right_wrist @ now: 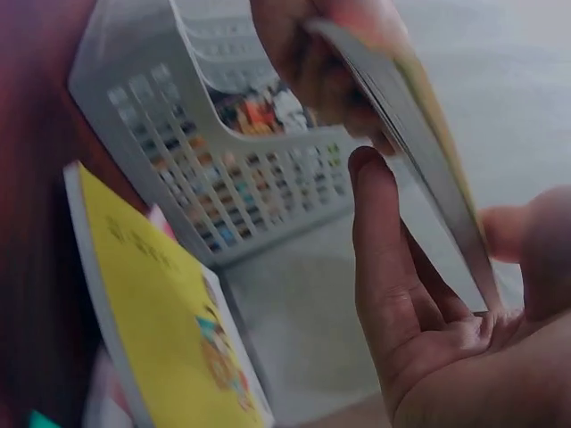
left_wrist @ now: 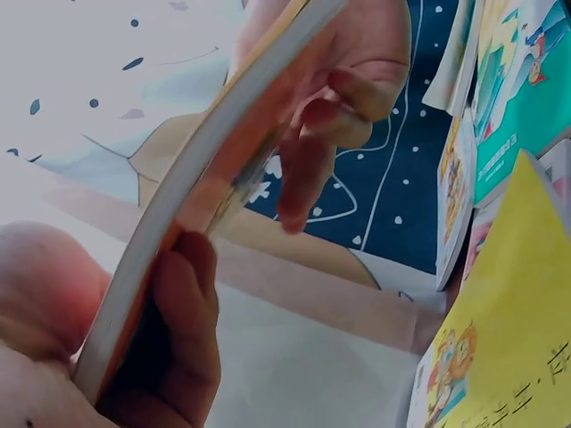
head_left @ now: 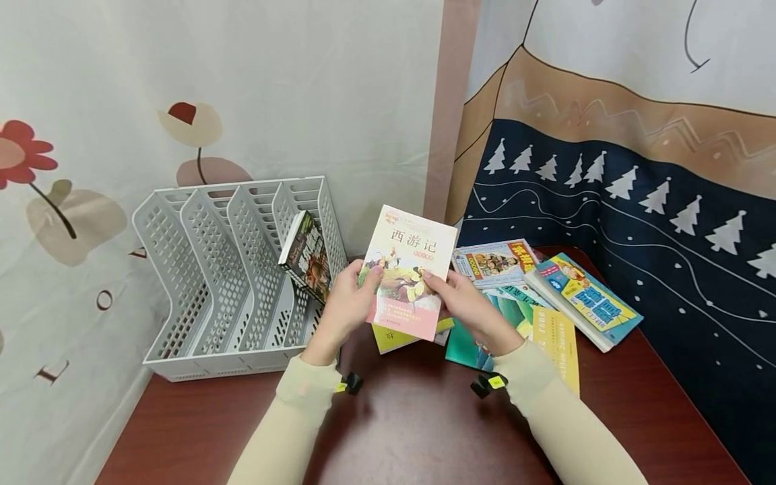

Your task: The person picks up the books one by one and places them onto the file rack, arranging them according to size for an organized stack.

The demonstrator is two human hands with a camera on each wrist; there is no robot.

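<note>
Book (head_left: 405, 269), long axis near vertical in head view, pinched at its 2 long edges by left hand (head_left: 347, 296) and right hand (head_left: 475, 306); rack (head_left: 224, 366) leftward, nearer left hand.

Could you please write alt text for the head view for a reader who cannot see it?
A person's left grip and right grip hold an illustrated book, its cover facing the camera. On the brown table, a gray perforated organizer at left holds a dark book at its right end, and more books lie at right.
</note>
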